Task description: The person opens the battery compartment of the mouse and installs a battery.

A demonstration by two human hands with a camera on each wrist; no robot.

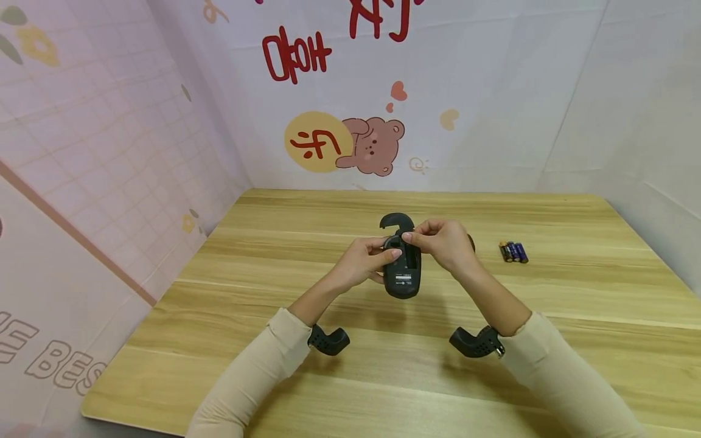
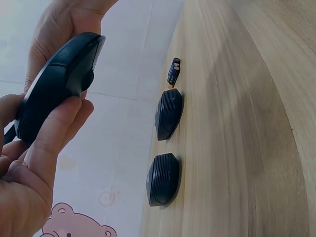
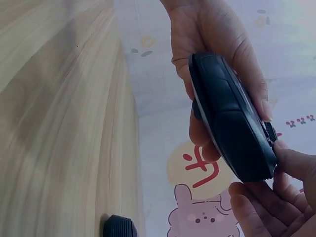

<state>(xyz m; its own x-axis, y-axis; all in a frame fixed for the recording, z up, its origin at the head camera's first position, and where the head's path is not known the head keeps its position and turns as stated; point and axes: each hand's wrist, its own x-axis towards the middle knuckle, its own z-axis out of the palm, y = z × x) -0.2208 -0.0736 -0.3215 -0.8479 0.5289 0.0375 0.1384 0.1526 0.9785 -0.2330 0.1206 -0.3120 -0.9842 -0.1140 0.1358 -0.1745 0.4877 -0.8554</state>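
Observation:
A black computer mouse point(image 1: 403, 280) is held underside up over the table, its label facing the head camera and a long battery slot lying bare. My left hand point(image 1: 362, 263) grips it from the left side, thumb across the underside. At the mouse's far end, my right hand point(image 1: 440, 241) pinches a thin black curved piece, which looks like the battery cover point(image 1: 398, 220). From the left wrist, the mouse point(image 2: 59, 81) appears side-on with fingers curled beneath it. In the right wrist view, the right thumb and fingers meet at the mouse's point(image 3: 229, 123) end.
Three batteries point(image 1: 513, 252) lie side by side at the right on the wooden table point(image 1: 383, 389). Two black ribbed objects, one nearer point(image 2: 169, 114) the batteries and one farther point(image 2: 164, 179), stand on the table. A printed cloth point(image 1: 493, 91) hangs behind.

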